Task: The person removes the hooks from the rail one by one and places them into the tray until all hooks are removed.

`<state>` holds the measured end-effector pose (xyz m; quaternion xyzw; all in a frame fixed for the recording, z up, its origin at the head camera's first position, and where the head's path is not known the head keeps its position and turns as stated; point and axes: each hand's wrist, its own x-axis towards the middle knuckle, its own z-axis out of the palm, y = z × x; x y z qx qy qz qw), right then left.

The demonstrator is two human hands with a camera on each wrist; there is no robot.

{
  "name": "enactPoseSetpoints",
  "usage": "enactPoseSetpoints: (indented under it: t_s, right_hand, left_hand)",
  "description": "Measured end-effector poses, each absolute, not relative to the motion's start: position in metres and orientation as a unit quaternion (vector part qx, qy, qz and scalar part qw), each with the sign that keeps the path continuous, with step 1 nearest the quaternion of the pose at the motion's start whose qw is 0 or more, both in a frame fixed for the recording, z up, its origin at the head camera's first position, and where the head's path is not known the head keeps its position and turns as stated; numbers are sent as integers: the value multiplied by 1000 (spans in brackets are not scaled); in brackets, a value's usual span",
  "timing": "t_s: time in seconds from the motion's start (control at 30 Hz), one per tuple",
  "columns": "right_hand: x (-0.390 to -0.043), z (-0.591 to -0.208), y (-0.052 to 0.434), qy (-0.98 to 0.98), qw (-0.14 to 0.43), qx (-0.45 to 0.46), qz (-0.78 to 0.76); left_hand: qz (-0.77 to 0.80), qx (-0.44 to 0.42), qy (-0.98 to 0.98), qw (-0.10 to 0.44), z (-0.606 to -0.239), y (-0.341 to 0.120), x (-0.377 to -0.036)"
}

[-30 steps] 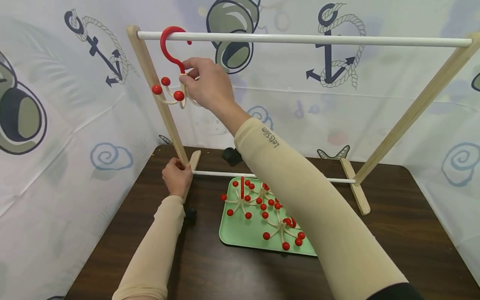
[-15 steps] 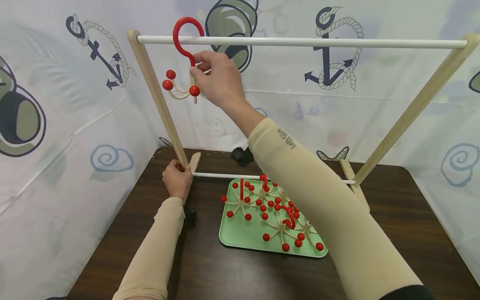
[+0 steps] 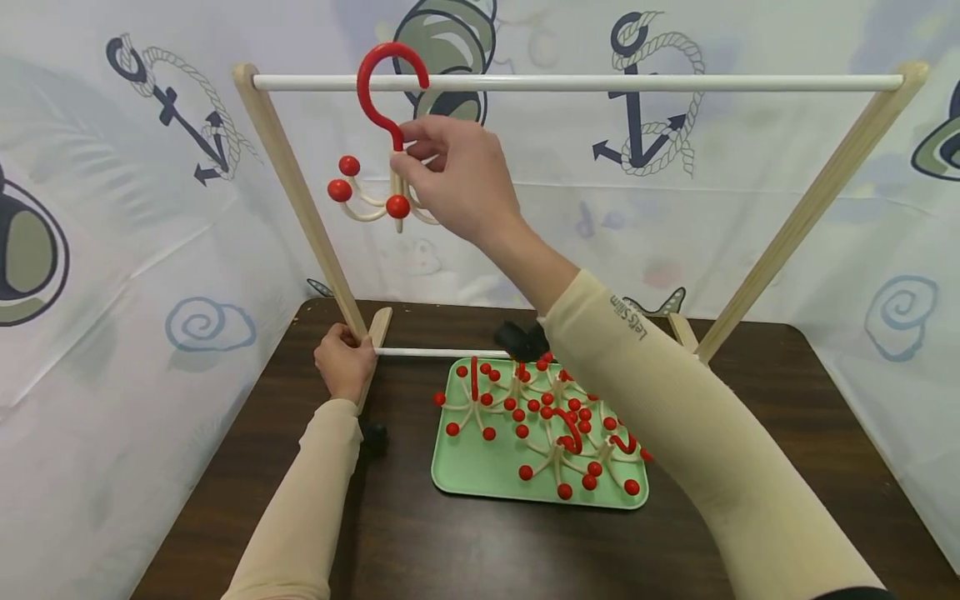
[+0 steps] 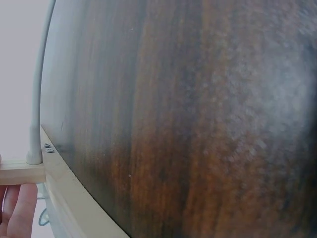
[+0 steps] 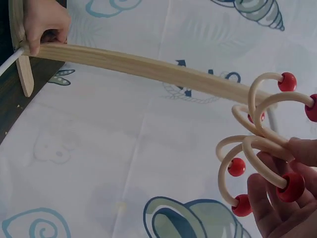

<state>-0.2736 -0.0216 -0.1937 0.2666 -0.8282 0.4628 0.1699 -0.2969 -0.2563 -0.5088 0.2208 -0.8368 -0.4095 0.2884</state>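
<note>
My right hand (image 3: 408, 158) pinches the stem of a hanger whose red hook (image 3: 381, 75) curves over the white top rod (image 3: 600, 82) of a wooden rack, a little right of the left post (image 3: 296, 204). Cream arms tipped with red balls (image 3: 340, 190) spread below the hook. In the right wrist view those cream loops (image 5: 252, 144) lie against my fingers (image 5: 277, 208). My left hand (image 3: 341, 354) grips the foot of the left post, seen also as the left hand (image 5: 44, 22) in the right wrist view. A fingertip (image 4: 17, 213) shows beside the wooden foot (image 4: 22, 173).
A green tray (image 3: 465, 475) on the dark table (image 3: 450, 550) holds several more ball-tipped hangers (image 3: 551, 421). The rack's lower white rod (image 3: 427, 352) runs behind the tray to the right post (image 3: 802, 212). Printed cloth walls enclose the table on three sides.
My right hand has carried the hanger to the right along the top rod, away from the left post. The left hand has kept its grip on the post foot.
</note>
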Motion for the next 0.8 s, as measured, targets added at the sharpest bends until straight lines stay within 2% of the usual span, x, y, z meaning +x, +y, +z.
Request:
enactPoseSetpoints:
  t_s: [0.2, 0.43, 0.8]
  right_hand:
    - [-240, -230, -2, -820, 172, 321, 442]
    - [-200, -300, 16, -827, 90, 317, 455]
    - [-153, -402, 29, -844, 22, 264, 467]
  left_hand:
    - [-401, 213, -840, 297, -510, -260, -296]
    - [-400, 204, -841, 303, -513, -262, -299]
    - [-401, 213, -842, 290, -513, -263, -298]
